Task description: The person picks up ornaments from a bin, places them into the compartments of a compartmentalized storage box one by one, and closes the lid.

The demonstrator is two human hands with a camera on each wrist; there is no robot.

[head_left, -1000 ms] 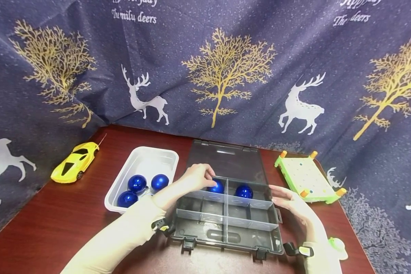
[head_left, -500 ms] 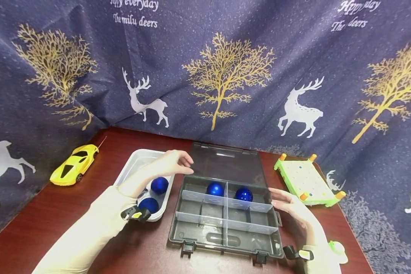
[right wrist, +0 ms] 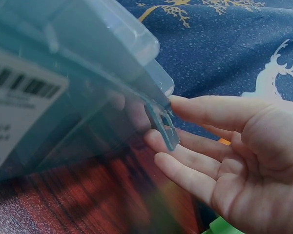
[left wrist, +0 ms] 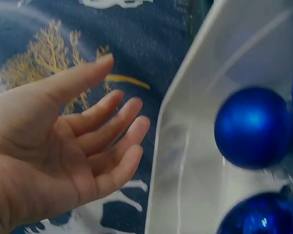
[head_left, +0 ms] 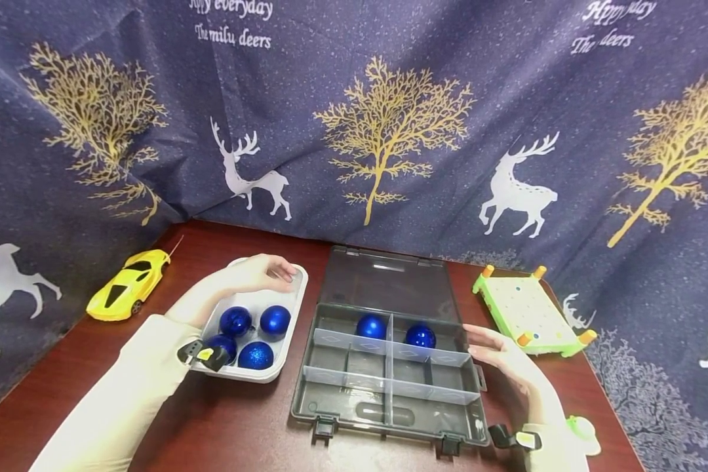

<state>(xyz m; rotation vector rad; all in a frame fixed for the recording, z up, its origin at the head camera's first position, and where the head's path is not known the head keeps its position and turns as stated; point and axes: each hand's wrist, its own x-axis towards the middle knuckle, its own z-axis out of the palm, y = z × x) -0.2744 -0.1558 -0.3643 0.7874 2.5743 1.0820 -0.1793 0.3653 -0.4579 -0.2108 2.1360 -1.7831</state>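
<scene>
My left hand (head_left: 255,274) hovers over the back of a white plastic tray (head_left: 298,296), fingers loosely bent with nothing in them; the left wrist view shows its bare palm. Several blue Christmas baubles (head_left: 275,320) lie in the tray's front half, one partly behind the wrist strap. To the right stands a grey see-through compartment box (head_left: 389,413), lid folded back. One matte blue bauble (head_left: 371,326) and one shiny blue bauble (head_left: 420,336) sit in its two back compartments. At the box's right wall, my right hand (head_left: 504,354) rests its extended fingertips near the latch tab (right wrist: 168,129).
A yellow toy car (head_left: 131,282) with an antenna stands at the far left. Behind the right hand lies a green toy bed-like board (head_left: 528,309) with orange pegs. A small green-and-white object (head_left: 583,434) is beside the right forearm. A printed cloth hangs behind the table.
My left hand has let go of the matte bauble in the back left compartment and moved left, over the white tray. The right hand has stayed at the box's side.
</scene>
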